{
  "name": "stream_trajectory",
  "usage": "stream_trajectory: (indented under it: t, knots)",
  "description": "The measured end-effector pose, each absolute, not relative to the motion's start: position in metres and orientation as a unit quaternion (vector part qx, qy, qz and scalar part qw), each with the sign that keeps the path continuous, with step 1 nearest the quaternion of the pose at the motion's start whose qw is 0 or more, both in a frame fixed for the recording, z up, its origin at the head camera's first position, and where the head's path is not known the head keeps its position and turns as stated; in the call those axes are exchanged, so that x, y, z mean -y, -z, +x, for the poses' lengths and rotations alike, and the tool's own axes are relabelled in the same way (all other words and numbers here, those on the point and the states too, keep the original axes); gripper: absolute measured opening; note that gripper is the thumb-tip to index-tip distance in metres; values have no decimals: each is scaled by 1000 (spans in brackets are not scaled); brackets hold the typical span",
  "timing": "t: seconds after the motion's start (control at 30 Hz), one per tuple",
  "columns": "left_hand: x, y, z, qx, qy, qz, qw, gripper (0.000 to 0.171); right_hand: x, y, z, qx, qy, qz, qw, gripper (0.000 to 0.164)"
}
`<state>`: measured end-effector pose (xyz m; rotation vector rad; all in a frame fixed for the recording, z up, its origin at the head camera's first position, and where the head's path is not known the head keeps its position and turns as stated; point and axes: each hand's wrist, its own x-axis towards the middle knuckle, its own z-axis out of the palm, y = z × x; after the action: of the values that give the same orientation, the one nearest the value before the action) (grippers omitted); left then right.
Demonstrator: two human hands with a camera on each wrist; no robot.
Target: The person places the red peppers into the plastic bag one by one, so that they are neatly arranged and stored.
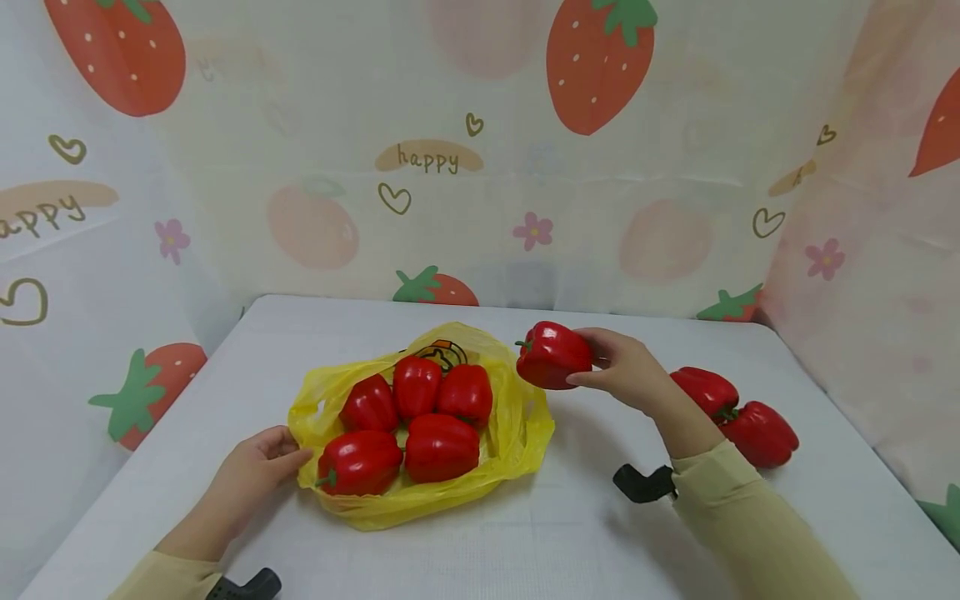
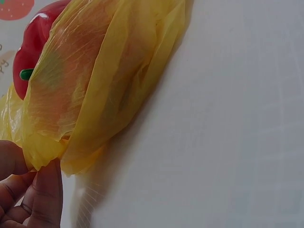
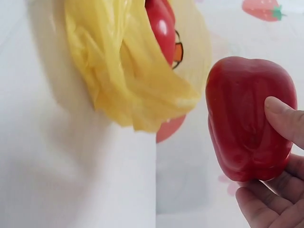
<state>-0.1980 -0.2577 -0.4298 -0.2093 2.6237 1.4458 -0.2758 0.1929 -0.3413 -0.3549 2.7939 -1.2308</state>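
Observation:
A yellow plastic bag [image 1: 513, 454] lies with its mouth spread on the table, several red bell peppers [image 1: 442, 448] inside it. My left hand [image 1: 258, 471] pinches the bag's left edge between thumb and fingers, as the left wrist view shows close up. Just above the bag's right rim, my right hand [image 1: 626, 367] holds another red bell pepper [image 1: 553, 356] by its blunt end, green stem pointing left. In the right wrist view, the thumb presses one side of that pepper [image 3: 247, 118] and the fingers support it from below.
Two more red bell peppers [image 1: 759, 434] lie on the white table [image 1: 577, 533] to the right, partly behind my right forearm. A strawberry-print cloth [image 1: 480, 225] hangs behind the table and along both sides. Dark straps [image 1: 645, 483] sit at both wrists.

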Motion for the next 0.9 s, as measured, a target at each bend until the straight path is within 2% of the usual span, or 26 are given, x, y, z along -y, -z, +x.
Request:
stream_trajectory:
  t: [0.9]
  knots:
    - [257, 428, -199, -872, -480, -69, 70, 49, -101, 322, -299, -908, 345, -227, 72, 52]
